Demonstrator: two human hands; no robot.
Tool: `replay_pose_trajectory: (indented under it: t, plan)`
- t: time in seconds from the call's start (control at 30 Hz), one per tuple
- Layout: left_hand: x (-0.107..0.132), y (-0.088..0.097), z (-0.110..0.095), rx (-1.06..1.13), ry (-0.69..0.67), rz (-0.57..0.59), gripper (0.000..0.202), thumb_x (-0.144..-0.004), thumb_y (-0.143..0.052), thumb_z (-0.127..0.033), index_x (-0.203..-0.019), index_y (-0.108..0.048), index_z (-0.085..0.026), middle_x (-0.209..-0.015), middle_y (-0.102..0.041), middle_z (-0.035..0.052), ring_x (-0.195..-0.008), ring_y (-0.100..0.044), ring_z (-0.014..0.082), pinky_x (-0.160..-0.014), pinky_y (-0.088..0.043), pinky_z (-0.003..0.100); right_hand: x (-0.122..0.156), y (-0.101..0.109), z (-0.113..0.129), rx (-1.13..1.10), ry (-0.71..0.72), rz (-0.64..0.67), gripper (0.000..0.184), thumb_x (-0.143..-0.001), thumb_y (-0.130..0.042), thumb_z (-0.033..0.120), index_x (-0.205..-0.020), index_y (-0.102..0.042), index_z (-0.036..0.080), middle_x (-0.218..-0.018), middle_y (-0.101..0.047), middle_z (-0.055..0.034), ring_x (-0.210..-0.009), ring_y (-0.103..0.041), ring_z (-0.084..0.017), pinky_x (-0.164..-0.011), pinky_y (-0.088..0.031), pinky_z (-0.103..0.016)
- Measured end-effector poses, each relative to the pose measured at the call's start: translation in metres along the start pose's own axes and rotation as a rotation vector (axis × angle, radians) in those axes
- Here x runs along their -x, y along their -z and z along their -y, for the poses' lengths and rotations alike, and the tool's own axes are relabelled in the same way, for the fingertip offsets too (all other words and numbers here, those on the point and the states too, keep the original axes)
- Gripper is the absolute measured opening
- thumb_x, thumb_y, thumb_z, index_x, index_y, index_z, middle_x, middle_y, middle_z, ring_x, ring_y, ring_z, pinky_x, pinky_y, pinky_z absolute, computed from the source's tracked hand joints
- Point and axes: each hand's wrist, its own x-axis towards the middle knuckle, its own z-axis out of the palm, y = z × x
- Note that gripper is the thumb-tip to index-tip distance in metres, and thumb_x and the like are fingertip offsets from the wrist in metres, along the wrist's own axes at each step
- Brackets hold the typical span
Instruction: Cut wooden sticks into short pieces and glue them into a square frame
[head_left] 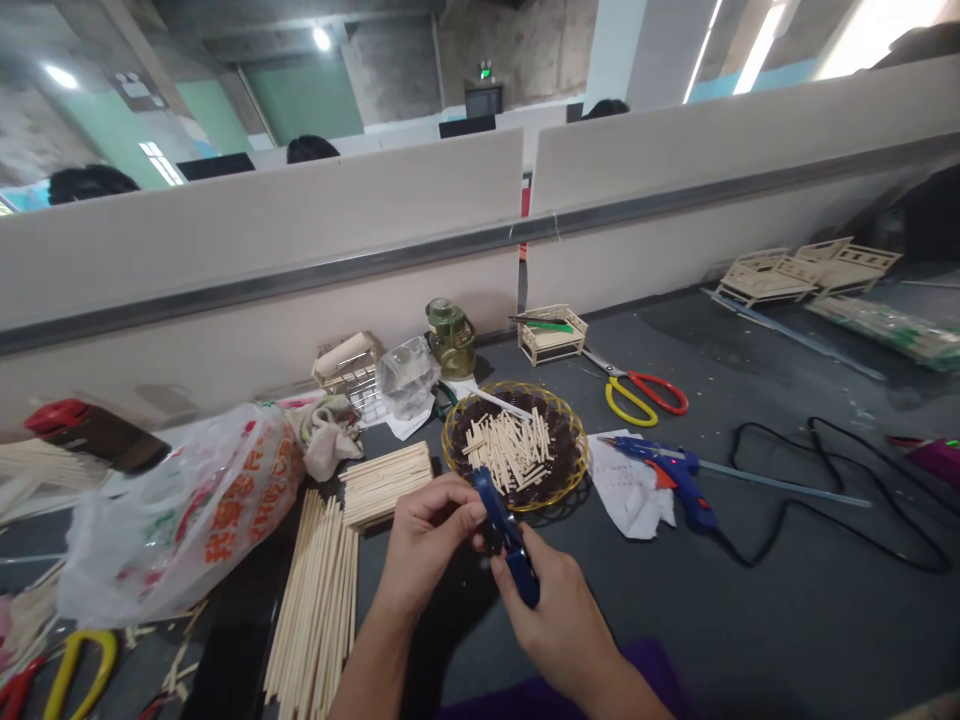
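Observation:
My right hand (551, 610) is closed round the handles of a blue cutter (504, 535), its tip pointing up toward a yellow woven basket (574, 420) holding several short cut sticks (510, 448). My left hand (427, 535) is pinched shut against the cutter's head; whatever it holds is too small to make out. A loose bundle of long wooden sticks (319, 605) lies left of my left forearm, and a flat stack of trimmed sticks (386, 480) sits just above it.
A blue glue gun (671, 478) with a black cord (832, 500) lies on white paper right of the basket. Red-and-yellow scissors (641, 392), a small stick-built frame (553, 335), a green lantern (451, 338) and a plastic bag (180, 505) stand around. Stick models (806, 265) at far right.

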Motion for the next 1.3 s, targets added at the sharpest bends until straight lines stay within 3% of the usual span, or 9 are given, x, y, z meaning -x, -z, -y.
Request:
replay_pose_trajectory:
  t: [0.23, 0.47, 0.83, 1.0, 1.17, 1.3]
  plan:
    - [-0.009, -0.002, 0.015, 0.073, 0.033, -0.091, 0.014, -0.073, -0.071, -0.025, -0.072, -0.066, -0.013, -0.067, -0.058, -0.0007, -0.052, -0.056, 0.0088, -0.052, -0.047, 0.021, -0.011, -0.003, -0.002, -0.031, -0.056, 0.011, 0.022, -0.084, -0.048, 0.024, -0.101, -0.061, 0.018, -0.091, -0.071, -0.0073, -0.086, -0.067, -0.022, -0.076, -0.048, -0.027]
    - [-0.012, -0.002, 0.024, 0.134, 0.051, -0.107, 0.015, -0.073, -0.072, -0.026, -0.073, -0.064, -0.013, -0.06, -0.06, -0.0011, -0.05, -0.055, 0.0087, -0.053, -0.046, 0.021, -0.014, -0.011, -0.008, -0.048, -0.031, -0.053, 0.023, -0.082, -0.049, 0.022, -0.1, -0.063, 0.018, -0.088, -0.071, -0.0064, -0.084, -0.066, -0.019, -0.078, -0.047, -0.026]
    - [-0.014, -0.003, 0.026, 0.173, 0.062, -0.153, 0.02, -0.067, -0.076, -0.028, -0.072, -0.065, -0.012, -0.057, -0.06, -0.0009, -0.049, -0.055, 0.0092, -0.052, -0.047, 0.022, -0.018, -0.016, -0.011, -0.086, -0.017, -0.072, 0.025, -0.081, -0.05, 0.019, -0.101, -0.063, 0.018, -0.093, -0.071, -0.0044, -0.085, -0.066, -0.017, -0.077, -0.046, -0.024]
    - [-0.011, -0.003, 0.024, 0.178, 0.036, -0.145, 0.018, -0.069, -0.074, -0.028, -0.071, -0.065, -0.013, -0.057, -0.059, -0.0013, -0.05, -0.054, 0.0091, -0.053, -0.046, 0.022, -0.013, -0.015, -0.007, 0.036, -0.081, -0.063, 0.023, -0.083, -0.051, 0.022, -0.102, -0.062, 0.019, -0.088, -0.071, -0.0051, -0.082, -0.067, -0.019, -0.071, -0.045, -0.025]
    - [-0.009, -0.003, 0.024, 0.167, 0.009, -0.147, 0.016, -0.071, -0.072, -0.028, -0.072, -0.066, -0.013, -0.059, -0.059, -0.0011, -0.052, -0.054, 0.0094, -0.054, -0.046, 0.022, -0.01, -0.012, 0.0, 0.387, -0.231, -0.02, 0.025, -0.089, -0.047, 0.035, -0.098, -0.063, 0.018, -0.083, -0.071, -0.0119, -0.081, -0.068, -0.027, -0.067, -0.042, -0.031]
    - [-0.011, -0.004, 0.026, 0.165, 0.036, -0.186, 0.018, -0.069, -0.074, -0.029, -0.073, -0.067, -0.013, -0.06, -0.06, -0.0003, -0.051, -0.054, 0.0096, -0.052, -0.045, 0.022, -0.015, -0.013, 0.0, 0.369, -0.271, -0.001, 0.023, -0.089, -0.048, 0.032, -0.099, -0.063, 0.018, -0.086, -0.072, -0.0122, -0.086, -0.068, -0.027, -0.069, -0.041, -0.03]
